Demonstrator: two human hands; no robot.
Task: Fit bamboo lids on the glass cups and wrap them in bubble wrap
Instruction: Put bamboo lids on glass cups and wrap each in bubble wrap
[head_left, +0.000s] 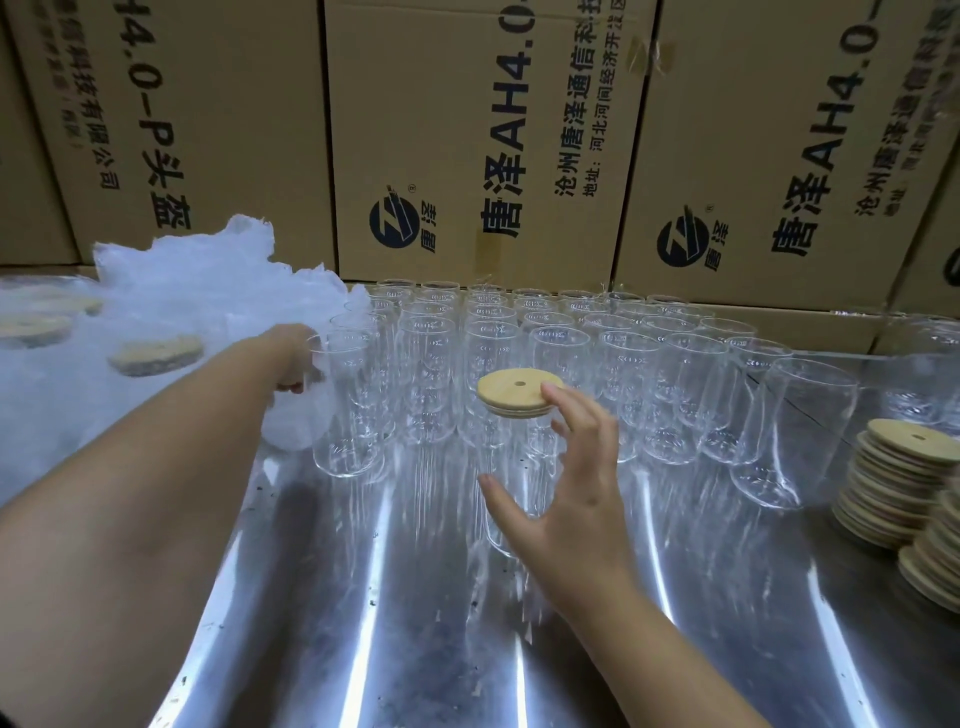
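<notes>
A glass cup (514, 462) with a bamboo lid (511, 396) fitted on top stands on the metal table, in front of the rows of empty glass cups (571, 332). My right hand (566, 499) is spread beside it, with the fingertips at the lid's right edge, the thumb low by the glass and the fingers not closed round it. My left hand (291, 356) reaches to the far left into a pile of bubble wrap (208, 291) and grips a sheet of it; its fingertips are partly hidden by wrap and glass.
Stacks of bamboo lids (893, 483) sit at the right edge of the shiny metal table (415, 623). Wrapped, lidded cups (156, 356) lie at the far left under plastic. Large cardboard boxes (467, 130) form a wall behind the glasses.
</notes>
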